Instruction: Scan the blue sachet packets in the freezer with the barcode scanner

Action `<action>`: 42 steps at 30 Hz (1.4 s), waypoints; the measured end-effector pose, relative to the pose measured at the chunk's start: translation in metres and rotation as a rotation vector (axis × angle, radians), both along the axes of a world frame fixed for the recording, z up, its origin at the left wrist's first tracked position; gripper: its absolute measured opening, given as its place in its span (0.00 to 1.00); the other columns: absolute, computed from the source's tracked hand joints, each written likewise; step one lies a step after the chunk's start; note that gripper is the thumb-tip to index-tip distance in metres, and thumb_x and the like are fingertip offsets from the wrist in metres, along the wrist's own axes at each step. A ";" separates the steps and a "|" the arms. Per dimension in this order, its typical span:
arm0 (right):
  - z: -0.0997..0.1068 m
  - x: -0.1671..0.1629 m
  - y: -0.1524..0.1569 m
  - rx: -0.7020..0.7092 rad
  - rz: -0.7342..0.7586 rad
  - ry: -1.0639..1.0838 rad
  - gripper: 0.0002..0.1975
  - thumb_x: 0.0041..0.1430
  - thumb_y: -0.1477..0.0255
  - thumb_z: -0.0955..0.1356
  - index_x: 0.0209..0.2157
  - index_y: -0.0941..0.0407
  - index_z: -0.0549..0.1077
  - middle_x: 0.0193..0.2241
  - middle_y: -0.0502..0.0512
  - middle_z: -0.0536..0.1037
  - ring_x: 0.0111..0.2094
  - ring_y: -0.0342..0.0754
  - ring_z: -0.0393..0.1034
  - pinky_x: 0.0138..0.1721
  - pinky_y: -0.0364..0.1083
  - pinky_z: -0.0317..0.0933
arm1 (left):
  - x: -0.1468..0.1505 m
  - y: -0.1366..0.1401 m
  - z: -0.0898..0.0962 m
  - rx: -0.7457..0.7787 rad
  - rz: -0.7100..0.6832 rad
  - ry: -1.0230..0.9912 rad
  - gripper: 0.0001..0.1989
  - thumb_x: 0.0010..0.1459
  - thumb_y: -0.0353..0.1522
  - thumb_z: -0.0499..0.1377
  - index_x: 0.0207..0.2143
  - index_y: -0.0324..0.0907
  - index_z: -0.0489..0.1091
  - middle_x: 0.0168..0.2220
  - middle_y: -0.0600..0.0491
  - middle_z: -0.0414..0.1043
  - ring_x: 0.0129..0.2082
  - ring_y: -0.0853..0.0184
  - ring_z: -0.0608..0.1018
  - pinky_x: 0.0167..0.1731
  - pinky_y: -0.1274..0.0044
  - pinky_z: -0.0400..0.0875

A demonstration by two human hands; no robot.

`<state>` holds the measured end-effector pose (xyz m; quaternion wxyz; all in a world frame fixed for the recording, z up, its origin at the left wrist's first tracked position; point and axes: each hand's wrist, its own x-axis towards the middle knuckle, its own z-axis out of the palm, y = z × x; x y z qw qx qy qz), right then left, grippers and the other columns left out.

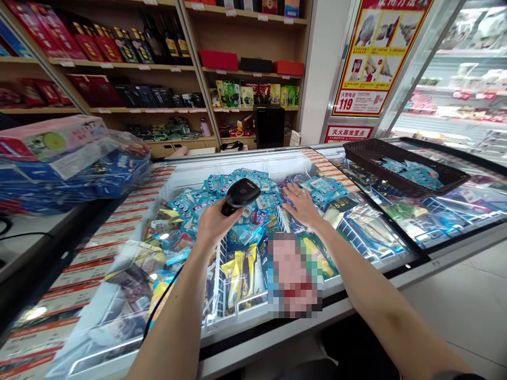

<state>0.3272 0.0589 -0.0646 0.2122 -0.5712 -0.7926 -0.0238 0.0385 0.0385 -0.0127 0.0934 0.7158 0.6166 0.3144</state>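
My left hand [216, 228] is wrapped round the handle of a black barcode scanner [242, 193], whose head points away from me over the chest freezer [237, 348]. A black cord runs down beside my left forearm. My right hand [304, 207] lies palm down with fingers stretched out, between two groups of small blue packets; whether it presses on any is unclear. One pile of blue packets [198, 199] spreads behind and left of the scanner. A smaller group of blue packets [327, 190] lies just right of my right hand.
A dark brown basket [447, 184] with more blue packets stands at the right on the freezer. Wrapped ice creams [241, 277] fill wire baskets under the glass. Bagged boxes [59, 153] sit at the left. Shelves [253, 68] of boxes and bottles stand behind. A blurred patch hides part of the front.
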 end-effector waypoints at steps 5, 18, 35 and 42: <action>-0.002 -0.013 -0.006 -0.073 0.238 -0.024 0.27 0.66 0.53 0.56 0.63 0.47 0.59 0.64 0.53 0.59 0.65 0.57 0.48 0.63 0.63 0.37 | 0.000 -0.003 0.003 -0.008 0.016 -0.010 0.25 0.50 0.53 0.55 0.34 0.41 0.75 0.24 0.50 0.75 0.26 0.61 0.75 0.23 0.77 0.56; 0.001 0.000 0.004 0.008 0.059 0.022 0.30 0.63 0.57 0.63 0.60 0.60 0.63 0.51 0.62 0.72 0.50 0.57 0.65 0.53 0.52 0.56 | 0.000 -0.002 0.003 -0.004 -0.017 0.010 0.25 0.51 0.52 0.56 0.36 0.41 0.75 0.27 0.49 0.76 0.27 0.61 0.76 0.24 0.77 0.58; -0.002 0.004 0.012 -0.149 -0.139 0.601 0.20 0.55 0.60 0.68 0.46 0.56 0.69 0.43 0.59 0.76 0.43 0.55 0.72 0.44 0.53 0.65 | 0.000 -0.003 0.005 0.002 -0.036 -0.042 0.26 0.50 0.53 0.56 0.36 0.40 0.75 0.22 0.51 0.73 0.26 0.61 0.75 0.23 0.77 0.57; -0.005 -0.001 0.013 -0.166 -0.044 0.966 0.24 0.49 0.62 0.71 0.46 0.56 0.66 0.42 0.59 0.78 0.40 0.53 0.73 0.40 0.51 0.68 | 0.003 -0.008 0.009 -0.021 -0.101 -0.137 0.24 0.49 0.51 0.58 0.33 0.39 0.74 0.20 0.52 0.72 0.23 0.64 0.73 0.22 0.78 0.58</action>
